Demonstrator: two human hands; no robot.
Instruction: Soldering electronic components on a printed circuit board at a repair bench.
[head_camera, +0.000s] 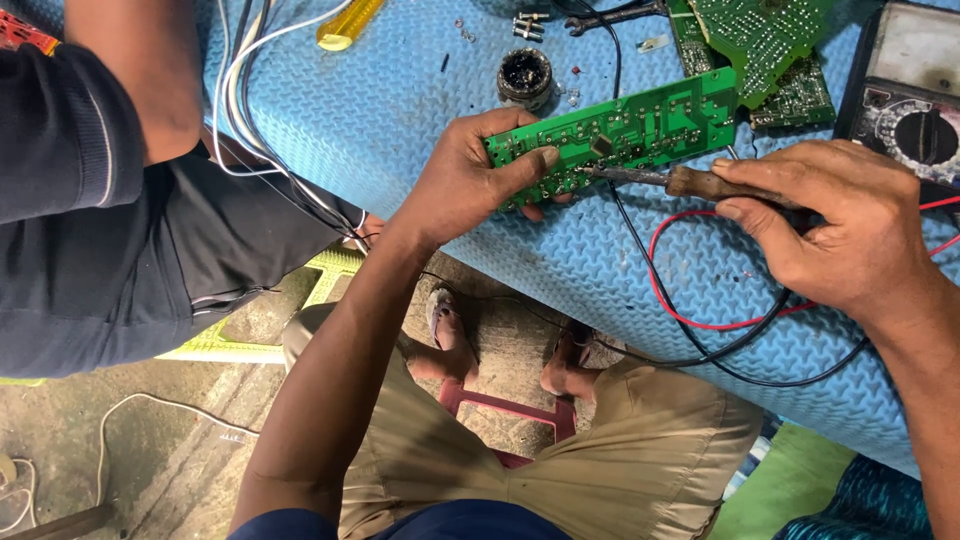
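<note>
Soldering at a cluttered blue surface (420, 90)

Left hand (462, 180) grips a green circuit board (640, 125); right hand (840, 225) pinches a soldering iron (690, 182). Beside them: round tin (525, 75) of dark paste, multimeter (910, 90), spare boards (770, 40), tangled wires (700, 330).

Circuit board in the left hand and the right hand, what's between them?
In the head view, a soldering iron bridges the gap: the right hand grips its wooden handle, and its metal tip reaches the green circuit board held by the left hand.
</note>
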